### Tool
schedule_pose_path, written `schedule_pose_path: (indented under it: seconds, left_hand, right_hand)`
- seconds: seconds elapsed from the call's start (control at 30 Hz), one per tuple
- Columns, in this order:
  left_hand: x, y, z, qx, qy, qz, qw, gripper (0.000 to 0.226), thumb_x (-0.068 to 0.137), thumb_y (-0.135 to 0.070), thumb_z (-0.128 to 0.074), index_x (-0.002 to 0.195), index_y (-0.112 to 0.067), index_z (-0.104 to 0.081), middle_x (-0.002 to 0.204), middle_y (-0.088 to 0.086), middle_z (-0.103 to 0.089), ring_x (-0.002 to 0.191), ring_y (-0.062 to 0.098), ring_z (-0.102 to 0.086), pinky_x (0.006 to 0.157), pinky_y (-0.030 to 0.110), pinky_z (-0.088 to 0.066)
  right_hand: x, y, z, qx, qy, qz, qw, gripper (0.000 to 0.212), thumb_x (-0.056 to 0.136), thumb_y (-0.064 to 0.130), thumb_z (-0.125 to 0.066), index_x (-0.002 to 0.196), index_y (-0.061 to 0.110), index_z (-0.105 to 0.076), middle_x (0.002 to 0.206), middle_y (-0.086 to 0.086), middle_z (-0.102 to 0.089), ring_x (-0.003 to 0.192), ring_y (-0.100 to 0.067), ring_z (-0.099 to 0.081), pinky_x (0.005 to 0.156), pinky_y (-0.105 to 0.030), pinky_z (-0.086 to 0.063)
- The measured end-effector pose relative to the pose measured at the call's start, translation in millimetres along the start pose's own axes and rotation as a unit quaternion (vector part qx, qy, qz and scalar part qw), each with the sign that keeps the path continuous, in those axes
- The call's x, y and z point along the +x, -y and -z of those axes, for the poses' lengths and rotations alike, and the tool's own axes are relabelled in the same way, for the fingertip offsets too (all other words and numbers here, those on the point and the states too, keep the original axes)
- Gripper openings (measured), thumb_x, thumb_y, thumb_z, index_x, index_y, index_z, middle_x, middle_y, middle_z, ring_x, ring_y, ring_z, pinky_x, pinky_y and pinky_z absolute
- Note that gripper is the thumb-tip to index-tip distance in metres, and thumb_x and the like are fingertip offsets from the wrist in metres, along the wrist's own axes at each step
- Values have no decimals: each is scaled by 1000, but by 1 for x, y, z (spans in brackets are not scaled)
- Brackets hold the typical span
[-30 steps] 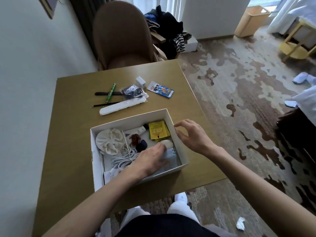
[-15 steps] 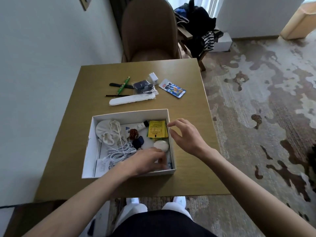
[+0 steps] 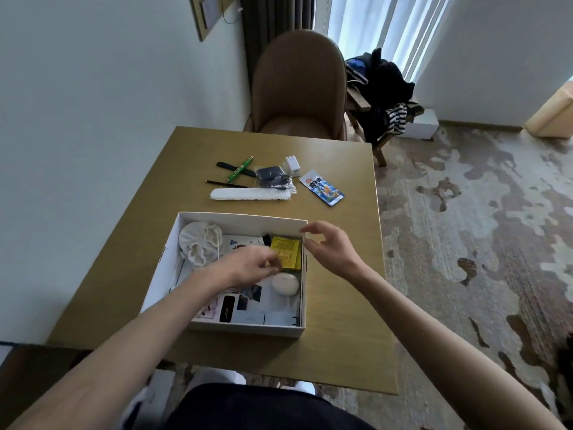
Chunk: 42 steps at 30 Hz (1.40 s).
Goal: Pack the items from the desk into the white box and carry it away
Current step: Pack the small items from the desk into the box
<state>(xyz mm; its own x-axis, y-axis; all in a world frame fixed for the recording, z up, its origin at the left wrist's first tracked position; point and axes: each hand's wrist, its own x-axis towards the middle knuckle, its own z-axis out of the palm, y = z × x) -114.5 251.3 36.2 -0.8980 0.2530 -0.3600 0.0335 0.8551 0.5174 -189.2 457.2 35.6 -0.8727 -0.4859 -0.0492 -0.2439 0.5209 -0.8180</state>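
Observation:
The white box (image 3: pixel 242 220) sits open on the near half of the wooden desk (image 3: pixel 341 305). In it lie a cream cloth pouch (image 3: pixel 198 240), a yellow packet (image 3: pixel 286 250), a white oval case (image 3: pixel 285 284) and printed cards (image 3: pixel 238 305). My left hand (image 3: pixel 248 268) is inside the box over its middle, fingers curled together beside the yellow packet; whatever lies under it is hidden. My right hand (image 3: pixel 328 246) hovers at the box's far right corner, fingers apart and empty. Beyond the box lie a long white wrapped item (image 3: pixel 248 194), a bagged black item (image 3: pixel 273 176), a white charger (image 3: pixel 293 165), a blue packet (image 3: pixel 322 187), a green pen (image 3: pixel 240 169) and a black pencil (image 3: pixel 223 183).
A brown chair (image 3: pixel 297 88) stands at the desk's far edge. A wall runs along the left side. A wooden rack with dark clothes (image 3: pixel 381 88) stands to the right of the chair. Patterned carpet (image 3: pixel 465 243) lies to the right of the desk.
My left hand let go of the white oval case and moved up to the middle of the box. My right hand stayed by the right rim. My view tilted up.

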Motion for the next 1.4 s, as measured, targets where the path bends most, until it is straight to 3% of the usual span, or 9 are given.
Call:
schedule_pose_path:
  seconds: [0.1,0.23,0.53,0.63,0.8,1.03,1.17,1.27,1.4]
  left_hand:
    - [9,14,30,-11,-156,-4,988,15,95,-26,-53,104,-24,-64,107,-5,-63,100,10,-55,73,19,-40]
    - [45,41,66,17,-257,21,966,17,95,-21,-52,103,-20,-67,114,-1,-63,114,17,-51,92,32,-42]
    - [145,119,112,12,-120,119,985,25,94,-26,-46,112,-21,-63,129,6,-54,122,24,-43,99,39,-40]
    - [170,148,123,5,-121,142,982,26,94,-23,-46,114,-19,-62,128,8,-53,121,26,-43,98,36,-40]
    - [207,182,138,-68,-153,96,981,25,93,-11,-49,115,-10,-61,122,12,-54,119,26,-46,102,31,-33]
    - [269,177,125,91,-60,14,994,64,84,-56,-58,133,-19,-43,137,3,-48,126,23,-43,100,42,-38]
    - [292,180,111,144,-47,38,988,80,75,-69,-59,134,-17,-42,135,5,-50,126,26,-42,100,43,-35]
    - [299,179,105,143,-69,52,986,81,69,-70,-64,127,-16,-45,128,6,-54,119,26,-47,99,42,-35]
    - [302,171,104,142,-80,87,983,81,64,-68,-66,122,-12,-51,121,9,-55,115,26,-50,108,47,-23]
  right_hand:
    - [18,-4,1,22,-14,-22,999,24,88,16,-63,111,22,-68,116,3,-64,111,-10,-56,93,-38,-51]
    - [55,-7,-3,26,-28,-45,998,27,86,14,-60,109,24,-68,114,7,-64,109,-9,-56,91,-32,-49]
    - [196,-14,-24,-61,-17,-145,987,29,88,15,-53,113,14,-68,113,-4,-68,107,-20,-61,92,-32,-48]
    - [252,-20,-34,-151,-13,-171,974,29,90,16,-49,116,12,-63,115,-13,-61,107,-32,-58,90,-43,-49]
    - [323,-39,-52,-225,-76,-184,954,50,92,36,-57,135,12,-46,137,-13,-41,123,-31,-44,90,-41,-43]
    - [350,-65,-66,-255,-89,-230,935,48,97,46,-41,117,3,-53,118,-19,-58,107,-34,-53,80,-38,-39]
    - [342,-61,-52,-184,-133,-209,951,38,94,41,-46,107,7,-59,107,-13,-61,89,-25,-50,75,-32,-34]
    - [323,-51,-35,-71,-148,-186,969,30,92,34,-55,96,5,-63,96,-11,-65,85,-27,-58,72,-39,-46]
    - [284,-26,-21,41,-139,-154,977,22,93,29,-60,107,13,-67,98,-8,-70,89,-22,-66,74,-35,-55]
